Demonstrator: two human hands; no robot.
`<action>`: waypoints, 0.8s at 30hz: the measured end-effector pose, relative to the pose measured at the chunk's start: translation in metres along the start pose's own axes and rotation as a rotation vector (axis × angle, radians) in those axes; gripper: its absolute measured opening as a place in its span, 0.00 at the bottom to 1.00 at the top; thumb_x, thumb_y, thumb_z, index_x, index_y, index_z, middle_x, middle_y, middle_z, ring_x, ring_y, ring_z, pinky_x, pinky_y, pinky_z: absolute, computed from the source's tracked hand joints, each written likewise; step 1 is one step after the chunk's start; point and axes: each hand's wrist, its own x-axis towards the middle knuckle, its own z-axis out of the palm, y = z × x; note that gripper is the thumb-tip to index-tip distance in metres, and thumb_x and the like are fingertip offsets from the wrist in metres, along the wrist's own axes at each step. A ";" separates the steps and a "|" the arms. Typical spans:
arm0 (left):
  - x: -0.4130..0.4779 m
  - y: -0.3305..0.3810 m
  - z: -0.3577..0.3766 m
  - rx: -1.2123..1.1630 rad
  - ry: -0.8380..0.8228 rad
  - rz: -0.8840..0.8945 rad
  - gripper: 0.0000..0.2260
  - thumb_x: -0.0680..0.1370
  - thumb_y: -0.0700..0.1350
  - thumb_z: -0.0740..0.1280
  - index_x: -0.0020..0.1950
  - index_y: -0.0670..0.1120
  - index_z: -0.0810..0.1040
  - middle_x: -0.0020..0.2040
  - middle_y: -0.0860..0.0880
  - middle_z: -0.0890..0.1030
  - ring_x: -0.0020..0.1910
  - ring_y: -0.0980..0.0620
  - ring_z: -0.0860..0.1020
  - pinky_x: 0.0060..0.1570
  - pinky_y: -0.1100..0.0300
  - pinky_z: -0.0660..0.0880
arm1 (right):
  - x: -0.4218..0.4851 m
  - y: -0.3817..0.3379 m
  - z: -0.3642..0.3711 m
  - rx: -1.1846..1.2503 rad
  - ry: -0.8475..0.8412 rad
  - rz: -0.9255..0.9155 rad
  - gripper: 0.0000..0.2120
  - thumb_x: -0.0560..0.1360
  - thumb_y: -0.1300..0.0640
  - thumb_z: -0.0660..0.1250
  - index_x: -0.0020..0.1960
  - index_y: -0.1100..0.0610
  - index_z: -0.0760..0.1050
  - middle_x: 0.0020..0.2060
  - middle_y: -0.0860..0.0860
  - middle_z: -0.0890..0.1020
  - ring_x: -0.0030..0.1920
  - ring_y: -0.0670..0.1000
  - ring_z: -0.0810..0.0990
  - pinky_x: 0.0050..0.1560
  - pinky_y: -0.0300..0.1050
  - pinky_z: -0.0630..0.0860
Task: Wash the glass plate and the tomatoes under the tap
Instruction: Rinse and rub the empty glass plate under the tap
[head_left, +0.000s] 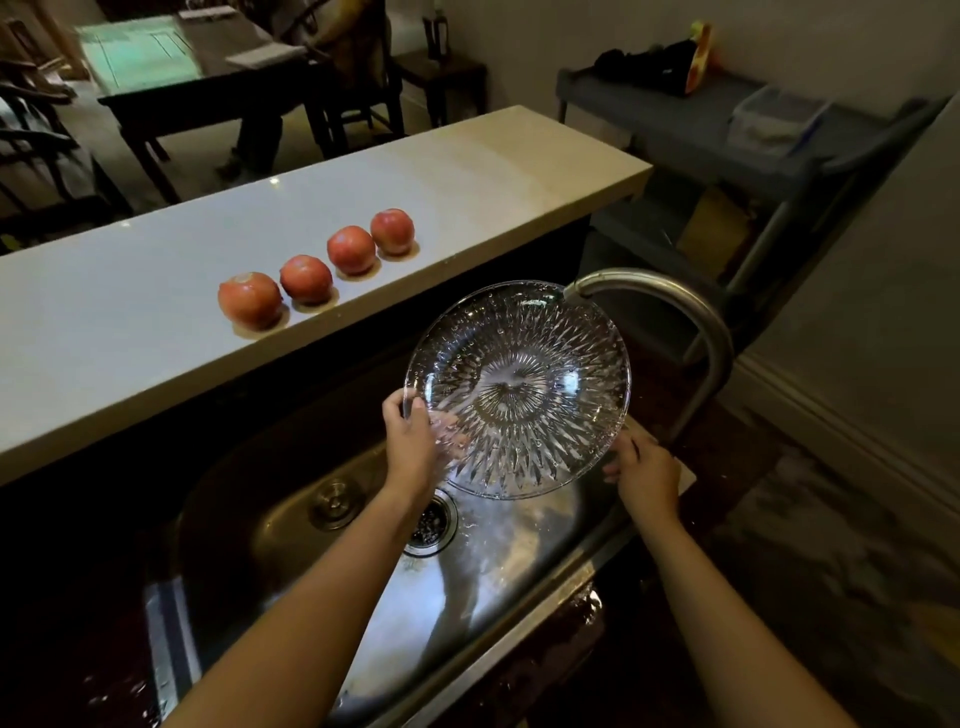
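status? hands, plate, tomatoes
Left hand grips glass plate rim; right hand at opposite edge, contact unclear. Plate tilted over sink below tap. Four tomatoes on counter. Nothing blocking.

Single head view, wide-angle, looking forward-down, close over sink (270, 525); counter (130, 332) beyond, room behind.

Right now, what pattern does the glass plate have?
The glass plate is clear, with cut rays spreading from its centre like a starburst; the head view shows it.

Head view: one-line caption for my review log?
Both hands hold a glass plate over the sink; four tomatoes wait on the counter.
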 end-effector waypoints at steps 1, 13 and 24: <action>-0.001 0.001 0.002 0.006 0.002 0.010 0.05 0.82 0.44 0.53 0.55 0.53 0.64 0.52 0.35 0.71 0.25 0.53 0.78 0.23 0.60 0.74 | 0.001 -0.001 0.000 -0.011 -0.001 0.003 0.12 0.80 0.61 0.57 0.53 0.65 0.78 0.39 0.65 0.82 0.33 0.57 0.78 0.30 0.39 0.76; -0.002 0.002 0.006 0.266 0.099 0.172 0.06 0.82 0.43 0.53 0.53 0.53 0.66 0.58 0.33 0.71 0.40 0.45 0.74 0.38 0.49 0.77 | 0.009 -0.009 0.001 -0.016 -0.015 0.051 0.13 0.80 0.61 0.56 0.58 0.65 0.77 0.43 0.63 0.82 0.27 0.49 0.74 0.21 0.31 0.70; -0.003 0.005 0.001 0.087 0.095 0.063 0.06 0.82 0.44 0.54 0.51 0.55 0.66 0.61 0.32 0.72 0.46 0.42 0.72 0.45 0.45 0.75 | 0.015 -0.012 0.002 0.007 -0.034 0.137 0.13 0.80 0.61 0.57 0.53 0.66 0.78 0.45 0.65 0.82 0.26 0.50 0.72 0.18 0.32 0.69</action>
